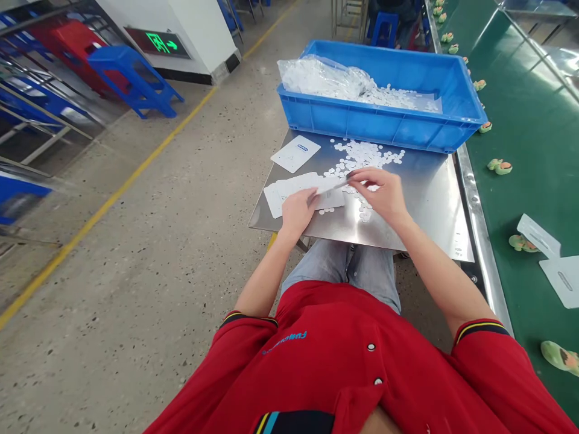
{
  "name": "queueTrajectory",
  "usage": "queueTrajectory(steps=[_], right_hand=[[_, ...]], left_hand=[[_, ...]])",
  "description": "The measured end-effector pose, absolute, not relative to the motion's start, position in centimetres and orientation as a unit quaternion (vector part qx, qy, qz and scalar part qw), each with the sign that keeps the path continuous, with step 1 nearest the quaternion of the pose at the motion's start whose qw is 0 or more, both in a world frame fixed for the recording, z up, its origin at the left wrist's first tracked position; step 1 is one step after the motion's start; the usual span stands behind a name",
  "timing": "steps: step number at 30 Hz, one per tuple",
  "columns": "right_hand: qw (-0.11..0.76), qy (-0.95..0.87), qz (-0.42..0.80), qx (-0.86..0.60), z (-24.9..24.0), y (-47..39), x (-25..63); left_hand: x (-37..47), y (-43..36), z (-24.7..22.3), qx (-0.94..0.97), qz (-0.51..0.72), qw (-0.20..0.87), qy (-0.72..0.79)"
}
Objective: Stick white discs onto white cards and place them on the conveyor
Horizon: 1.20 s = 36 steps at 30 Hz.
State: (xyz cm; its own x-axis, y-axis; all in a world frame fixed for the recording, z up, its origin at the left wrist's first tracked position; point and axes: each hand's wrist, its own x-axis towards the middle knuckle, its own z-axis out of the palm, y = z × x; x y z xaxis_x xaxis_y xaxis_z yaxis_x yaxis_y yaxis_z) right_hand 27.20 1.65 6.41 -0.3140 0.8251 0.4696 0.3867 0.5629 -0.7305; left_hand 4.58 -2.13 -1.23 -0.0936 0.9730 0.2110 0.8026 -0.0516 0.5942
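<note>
Over the metal table (425, 205), my left hand (298, 211) grips one end of a white card (332, 186) held at a slant. My right hand (377, 190) pinches the card's other end between thumb and fingers. Beneath and left of it lie several overlapping white cards (274, 198), partly covered by my left hand. Another white card (296, 153) with a small blue mark lies farther back. Small white discs (362, 155) are scattered beyond and under my hands.
A blue bin (380, 123) with plastic bags (316, 75) and white discs stands at the table's back. On the right, a green conveyor belt (511, 193) carries small green figures (500, 166) and white cards (563, 280). Blue stools (136, 78) stand far left.
</note>
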Motion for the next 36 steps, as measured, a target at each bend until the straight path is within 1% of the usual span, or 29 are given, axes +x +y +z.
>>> queueTrajectory(steps=[2,5,8,10,12,14,15,17,21,24,28,32,34,36], right_hand=[[0.487,-0.733,0.176,-0.440,7.8,1.9,31.3],[0.561,-0.644,-0.001,-0.521,9.6,2.2,40.6],[0.486,-0.595,-0.102,-0.632,9.4,1.4,50.6],[0.399,-0.571,-0.110,-0.709,8.2,0.4,55.3],[0.299,-0.531,-0.094,-0.787,7.0,-0.3,57.5],[0.228,-0.489,-0.085,-0.838,6.1,-0.3,56.9],[0.209,-0.486,-0.077,-0.845,5.9,0.1,55.6],[0.193,-0.535,-0.032,-0.822,5.6,1.4,51.5],[0.182,-0.677,0.107,-0.705,4.3,5.7,41.1],[0.165,-0.705,0.128,-0.677,2.7,8.3,35.4],[0.137,-0.676,0.128,-0.713,1.6,9.7,32.9],[0.175,-0.652,0.153,-0.722,1.9,9.6,33.5],[0.223,-0.643,0.165,-0.713,2.4,9.1,33.7],[0.296,-0.640,0.190,-0.683,3.1,8.2,33.4]], left_hand=[[4.2,-2.0,-1.4,0.669,0.283,0.134,0.674],[4.0,-1.8,-1.0,0.685,0.274,0.124,0.663],[4.4,-1.4,-0.4,0.712,0.264,0.111,0.641],[4.9,-1.0,-0.2,0.736,0.240,0.116,0.622],[5.3,-0.7,0.0,0.753,0.203,0.129,0.612],[5.4,-0.4,0.2,0.760,0.177,0.136,0.611],[5.5,-0.4,0.2,0.762,0.172,0.137,0.609],[5.4,-0.4,0.2,0.763,0.181,0.136,0.606],[5.1,-0.8,-0.2,0.724,0.252,0.149,0.625],[4.9,-1.1,-0.7,0.678,0.303,0.174,0.646],[4.7,-1.2,-1.4,0.673,0.315,0.174,0.646],[4.4,-0.9,-1.6,0.687,0.334,0.163,0.625],[4.1,-0.9,-1.4,0.669,0.365,0.162,0.627],[3.9,-1.1,-0.8,0.632,0.408,0.166,0.638]])
